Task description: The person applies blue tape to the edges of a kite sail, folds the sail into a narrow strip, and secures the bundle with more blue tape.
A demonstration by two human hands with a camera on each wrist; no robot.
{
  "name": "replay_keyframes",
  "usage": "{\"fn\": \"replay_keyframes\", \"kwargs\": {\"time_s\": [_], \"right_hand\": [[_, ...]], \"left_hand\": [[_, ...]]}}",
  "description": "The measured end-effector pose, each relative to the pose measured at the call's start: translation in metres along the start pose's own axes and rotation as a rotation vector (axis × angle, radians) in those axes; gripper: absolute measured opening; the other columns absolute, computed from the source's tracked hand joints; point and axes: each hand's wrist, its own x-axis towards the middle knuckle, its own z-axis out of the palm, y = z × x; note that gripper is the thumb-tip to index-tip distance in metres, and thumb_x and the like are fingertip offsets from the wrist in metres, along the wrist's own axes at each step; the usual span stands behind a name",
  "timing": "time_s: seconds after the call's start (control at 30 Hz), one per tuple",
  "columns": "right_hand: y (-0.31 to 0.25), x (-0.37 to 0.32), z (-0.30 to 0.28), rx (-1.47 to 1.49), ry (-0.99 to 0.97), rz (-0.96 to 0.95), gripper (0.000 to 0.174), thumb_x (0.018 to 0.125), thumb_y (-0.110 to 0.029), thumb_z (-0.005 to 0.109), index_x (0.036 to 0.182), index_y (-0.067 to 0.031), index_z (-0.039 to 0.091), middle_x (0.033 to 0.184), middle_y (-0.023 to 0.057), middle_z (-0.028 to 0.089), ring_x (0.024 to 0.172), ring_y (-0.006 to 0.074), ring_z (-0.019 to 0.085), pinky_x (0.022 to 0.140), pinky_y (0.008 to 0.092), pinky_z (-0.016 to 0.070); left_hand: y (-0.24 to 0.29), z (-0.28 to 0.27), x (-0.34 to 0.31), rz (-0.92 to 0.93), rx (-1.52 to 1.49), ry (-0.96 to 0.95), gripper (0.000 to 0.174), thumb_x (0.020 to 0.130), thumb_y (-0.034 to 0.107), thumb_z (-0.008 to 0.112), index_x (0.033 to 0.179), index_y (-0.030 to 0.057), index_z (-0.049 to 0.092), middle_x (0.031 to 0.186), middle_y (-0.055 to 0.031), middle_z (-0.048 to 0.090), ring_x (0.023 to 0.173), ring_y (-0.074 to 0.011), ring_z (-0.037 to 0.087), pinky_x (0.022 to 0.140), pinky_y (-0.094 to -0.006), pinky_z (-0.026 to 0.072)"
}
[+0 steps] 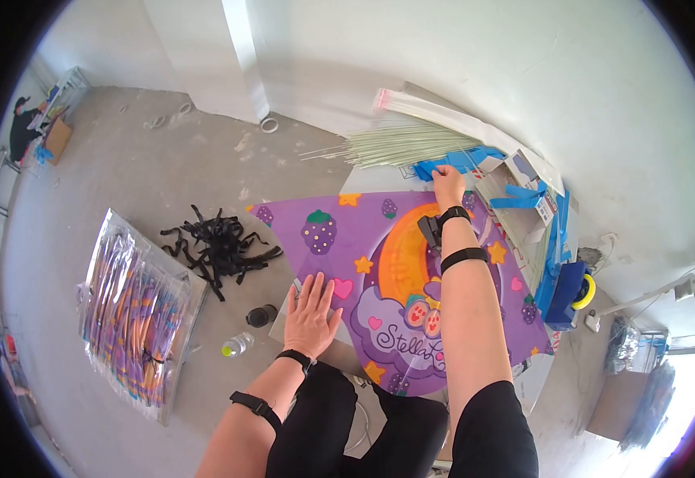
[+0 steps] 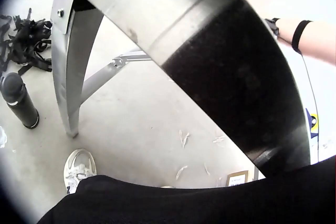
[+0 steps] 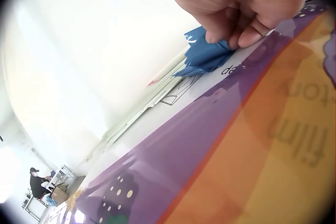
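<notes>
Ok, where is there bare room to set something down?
Bare floor lies between the black straps and the wall, and left of the plastic pack. It is crowded around the right hand: rods, blue strips and a box border the far side of the purple sheet.

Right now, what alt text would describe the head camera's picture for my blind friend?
A person's left hand lies spread on the edge of a purple printed sheet with an orange crescent moon; the right hand curls its fingers at blue strips. To the left lie tangled black straps and a clear-wrapped pack.
</notes>
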Motion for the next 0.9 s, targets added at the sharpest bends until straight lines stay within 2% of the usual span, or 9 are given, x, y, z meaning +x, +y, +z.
{"fn": "replay_keyframes", "kwargs": {"time_s": [0.2, 0.4, 0.5, 0.57, 0.6, 0.67, 0.9], "right_hand": [[0.003, 0.002, -0.001, -0.052, 0.032, -0.024, 0.023, 0.074, -0.017, 0.073, 0.091, -0.0019, 0.068, 0.083, 0.0146, 0.068, 0.078, 0.0285, 0.065, 0.072, 0.0368, 0.0496], [0.008, 0.004, -0.008, 0.030, -0.018, 0.000, 0.030, 0.074, -0.017, 0.075, 0.099, -0.0033, 0.065, 0.084, 0.0127, 0.067, 0.077, 0.0278, 0.064, 0.071, 0.0376, 0.0494], [-0.005, -0.004, -0.017, -0.019, -0.025, -0.028, 0.031, 0.075, -0.013, 0.072, 0.105, -0.0091, 0.065, 0.086, 0.0143, 0.066, 0.077, 0.0289, 0.063, 0.072, 0.0385, 0.0495], [-0.009, -0.006, -0.018, -0.034, -0.047, -0.043, 0.034, 0.079, -0.006, 0.065, 0.111, -0.0174, 0.066, 0.088, 0.0162, 0.064, 0.080, 0.0315, 0.062, 0.074, 0.0401, 0.0492], [-0.006, -0.005, -0.016, -0.033, -0.048, -0.043, 0.034, 0.079, -0.006, 0.065, 0.111, -0.0174, 0.066, 0.088, 0.0162, 0.064, 0.080, 0.0315, 0.062, 0.074, 0.0401, 0.0492], [-0.002, -0.003, -0.011, -0.200, 0.008, -0.272, 0.038, 0.082, -0.001, 0.058, 0.113, -0.0214, 0.066, 0.092, 0.0178, 0.061, 0.085, 0.0345, 0.060, 0.077, 0.0415, 0.0485], [-0.004, -0.007, -0.009, -0.125, 0.011, -0.289, 0.036, 0.082, 0.000, 0.055, 0.109, -0.0207, 0.068, 0.094, 0.0166, 0.058, 0.088, 0.0350, 0.058, 0.077, 0.0423, 0.0472]], "left_hand": [[0.000, 0.001, 0.000, 0.000, -0.002, 0.002, 0.056, 0.090, 0.037, 0.052, 0.138, 0.0115, 0.039, 0.145, -0.0100, 0.036, 0.136, -0.0266, 0.031, 0.111, -0.0489, 0.0199], [0.000, 0.002, 0.000, 0.000, -0.003, 0.009, 0.057, 0.089, 0.037, 0.052, 0.138, 0.0115, 0.040, 0.145, -0.0098, 0.036, 0.135, -0.0265, 0.031, 0.112, -0.0488, 0.0198], [-0.001, 0.002, 0.000, -0.001, -0.003, 0.011, 0.057, 0.089, 0.037, 0.053, 0.138, 0.0116, 0.040, 0.145, -0.0098, 0.036, 0.135, -0.0264, 0.031, 0.112, -0.0488, 0.0196], [-0.001, 0.002, 0.000, 0.001, -0.011, 0.015, 0.057, 0.089, 0.037, 0.053, 0.138, 0.0115, 0.040, 0.145, -0.0097, 0.036, 0.135, -0.0263, 0.031, 0.112, -0.0488, 0.0194], [-0.001, 0.001, 0.000, 0.001, -0.009, 0.014, 0.057, 0.089, 0.037, 0.053, 0.138, 0.0115, 0.040, 0.145, -0.0097, 0.036, 0.135, -0.0263, 0.031, 0.112, -0.0488, 0.0194], [0.000, 0.000, 0.000, 0.001, -0.010, 0.012, 0.057, 0.089, 0.037, 0.053, 0.138, 0.0114, 0.040, 0.145, -0.0096, 0.036, 0.135, -0.0263, 0.031, 0.112, -0.0486, 0.0193], [-0.001, 0.001, 0.000, 0.001, -0.010, 0.013, 0.057, 0.089, 0.037, 0.053, 0.138, 0.0113, 0.039, 0.145, -0.0098, 0.037, 0.135, -0.0262, 0.031, 0.112, -0.0482, 0.0194]]}}
